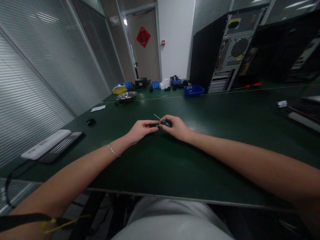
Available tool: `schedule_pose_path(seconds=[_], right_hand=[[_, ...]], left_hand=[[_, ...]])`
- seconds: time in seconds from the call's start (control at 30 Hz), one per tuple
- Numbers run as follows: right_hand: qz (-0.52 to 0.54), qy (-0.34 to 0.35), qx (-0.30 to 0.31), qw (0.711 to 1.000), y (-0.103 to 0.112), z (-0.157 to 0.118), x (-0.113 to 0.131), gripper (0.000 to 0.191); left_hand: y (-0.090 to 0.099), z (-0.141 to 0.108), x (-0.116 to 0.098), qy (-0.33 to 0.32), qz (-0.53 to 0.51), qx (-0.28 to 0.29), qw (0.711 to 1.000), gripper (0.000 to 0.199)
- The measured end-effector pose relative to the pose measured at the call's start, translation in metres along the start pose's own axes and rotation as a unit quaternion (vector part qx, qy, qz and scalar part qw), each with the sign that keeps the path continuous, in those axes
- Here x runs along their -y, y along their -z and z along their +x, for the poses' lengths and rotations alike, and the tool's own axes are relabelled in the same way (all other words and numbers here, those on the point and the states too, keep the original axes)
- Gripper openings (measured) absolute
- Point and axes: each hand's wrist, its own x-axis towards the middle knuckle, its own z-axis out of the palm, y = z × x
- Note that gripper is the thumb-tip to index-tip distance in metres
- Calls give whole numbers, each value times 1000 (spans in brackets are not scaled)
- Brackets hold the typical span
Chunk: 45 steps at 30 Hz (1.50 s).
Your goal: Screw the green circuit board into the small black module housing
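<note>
Both my hands meet above the middle of the green table [150,160]. My left hand [140,131] is closed in a pinch, thumb below and fingers above, on a small dark green piece [157,126] that is too small to make out. Touching its fingertips, my right hand [176,128] is curled around the dark, rounded handle of a small screwdriver [166,123]. Its thin metal shaft [157,117] points up and to the left, past the left fingertips. The fingers hide part of both things.
A dark mouse-shaped piece [90,122] and a white-and-dark keyboard-like stand [52,145] lie left. Behind are a metal bowl [126,96], a yellow bin [119,89] and a blue bin [194,90]. Computer towers [225,50] stand back right, near a red-handled tool [253,85].
</note>
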Motion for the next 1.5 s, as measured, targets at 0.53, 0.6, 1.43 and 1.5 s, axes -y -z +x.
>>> schedule_pose_path(seconds=[0.53,0.6,1.43,1.5], right_hand=[[1,17,-3,1000,-2,-2,2,13],[-7,19,-6,1000,-3,-3,3,13],[0,-27,14,1000,1,-2,5,14],[1,-23,25,999,2,-3,8,13]], left_hand=[[-1,-1,0,-57,100,-8,993,40],[-1,-1,1,-68,120,-8,990,38],[120,16,-13,-101,-57,-362,925,11],[167,2,-22,-132,-41,-444,885,21]])
